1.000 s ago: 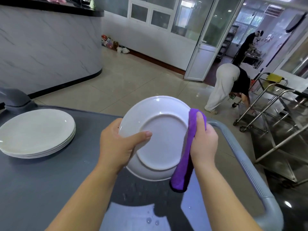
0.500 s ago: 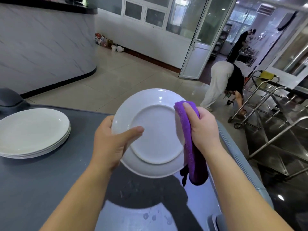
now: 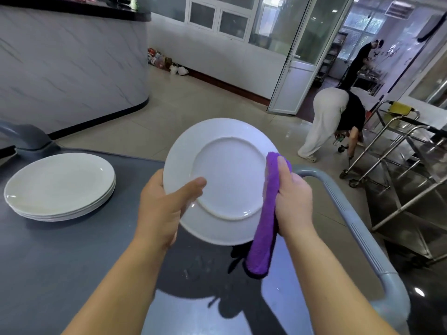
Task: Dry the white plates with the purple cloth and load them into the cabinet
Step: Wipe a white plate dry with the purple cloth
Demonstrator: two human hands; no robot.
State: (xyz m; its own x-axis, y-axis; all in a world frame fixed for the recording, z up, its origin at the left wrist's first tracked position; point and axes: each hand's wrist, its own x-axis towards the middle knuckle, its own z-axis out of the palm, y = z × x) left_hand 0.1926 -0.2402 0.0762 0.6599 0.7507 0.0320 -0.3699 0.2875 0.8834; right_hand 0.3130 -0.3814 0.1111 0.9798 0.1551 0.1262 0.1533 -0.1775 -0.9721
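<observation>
- The white plate [image 3: 229,180] is held up off the bench [image 3: 60,262], above its far edge and toward the right side. It is tilted so its underside with the raised foot ring faces the camera.
- The left hand [image 3: 164,209] grips the plate by its left rim. The thumb lies across the underside and the fingers are behind, out of sight.
- The right hand [image 3: 292,201] is closed round the purple cloth [image 3: 263,233] and presses it against the plate's right rim (one finger lies along the top of the fold).
- The cloth's long axis runs down from that rim toward the near edge of the bench, and its loose end hangs below the plate.
- Key relation: the plate sits between the two hands, with cloth on the right and bare grip on the left. In my judgement the wipe must travel from the right rim inward while the left hand steadies or turns the plate.
- A stack of white plates [image 3: 60,184] rests near the far left corner, nearer the left hand.
- No cabinet is in view.
</observation>
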